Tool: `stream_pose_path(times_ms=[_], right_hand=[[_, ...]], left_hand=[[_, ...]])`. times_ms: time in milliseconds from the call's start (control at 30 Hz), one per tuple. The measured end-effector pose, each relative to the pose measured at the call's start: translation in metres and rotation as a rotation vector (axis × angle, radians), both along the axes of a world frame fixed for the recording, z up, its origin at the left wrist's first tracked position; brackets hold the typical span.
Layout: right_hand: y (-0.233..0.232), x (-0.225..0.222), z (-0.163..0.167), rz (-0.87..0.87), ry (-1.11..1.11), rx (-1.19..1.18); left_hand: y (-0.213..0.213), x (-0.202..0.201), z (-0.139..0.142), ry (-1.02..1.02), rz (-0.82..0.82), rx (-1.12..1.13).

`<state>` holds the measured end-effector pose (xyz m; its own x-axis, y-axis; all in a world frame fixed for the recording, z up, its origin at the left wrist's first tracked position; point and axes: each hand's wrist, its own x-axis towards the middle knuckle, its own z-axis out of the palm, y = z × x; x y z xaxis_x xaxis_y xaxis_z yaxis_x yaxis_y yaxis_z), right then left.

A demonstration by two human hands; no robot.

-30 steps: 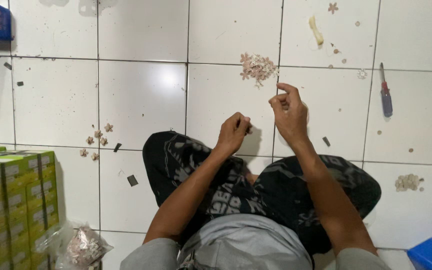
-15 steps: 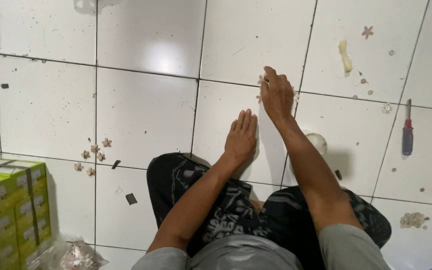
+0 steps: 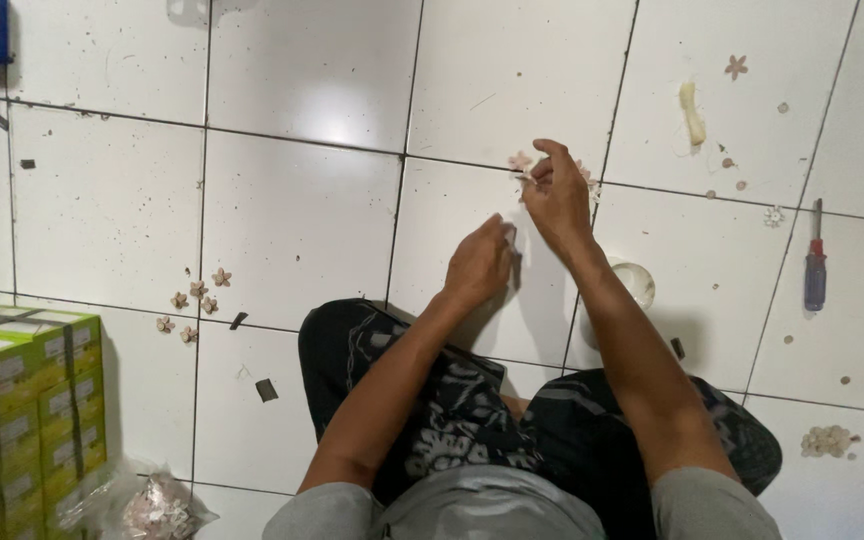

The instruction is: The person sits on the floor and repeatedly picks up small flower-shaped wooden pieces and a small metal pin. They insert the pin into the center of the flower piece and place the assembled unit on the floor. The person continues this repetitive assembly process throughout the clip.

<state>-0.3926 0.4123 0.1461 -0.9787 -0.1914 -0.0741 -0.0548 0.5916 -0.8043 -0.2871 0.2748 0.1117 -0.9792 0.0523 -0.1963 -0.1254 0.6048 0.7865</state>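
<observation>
White tiled floor: bears all items. Stack of yellow-green boxes: lower left, beside a clear bag of small pieces. Screwdriver: blue handle, far right. Right hand: fingertips pinched on a small flower-shaped piece, pale pink-beige, five-petalled, at the edge of a loose pile on the tile joint. Judged light, thin, probably brittle; best nipped by the petal edges. Left hand: loosely curled just beside; contents cannot be told. Loose flowers: scattered left.
</observation>
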Motion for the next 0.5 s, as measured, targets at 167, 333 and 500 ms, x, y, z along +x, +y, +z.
stream_pose_path(times_ms=[167, 333, 500], right_hand=[[0.014, 0.048, 0.038, 0.044, -0.169, -0.311], [0.027, 0.084, 0.059, -0.030, -0.246, -0.470], [0.032, 0.100, 0.066, -0.150, -0.192, -0.500]], left_hand=[[-0.003, -0.013, 0.022, -0.127, 0.323, 0.507], [0.000, 0.006, 0.048, -0.219, 0.336, 0.843], [-0.001, 0.025, 0.067, -0.158, 0.370, 0.838]])
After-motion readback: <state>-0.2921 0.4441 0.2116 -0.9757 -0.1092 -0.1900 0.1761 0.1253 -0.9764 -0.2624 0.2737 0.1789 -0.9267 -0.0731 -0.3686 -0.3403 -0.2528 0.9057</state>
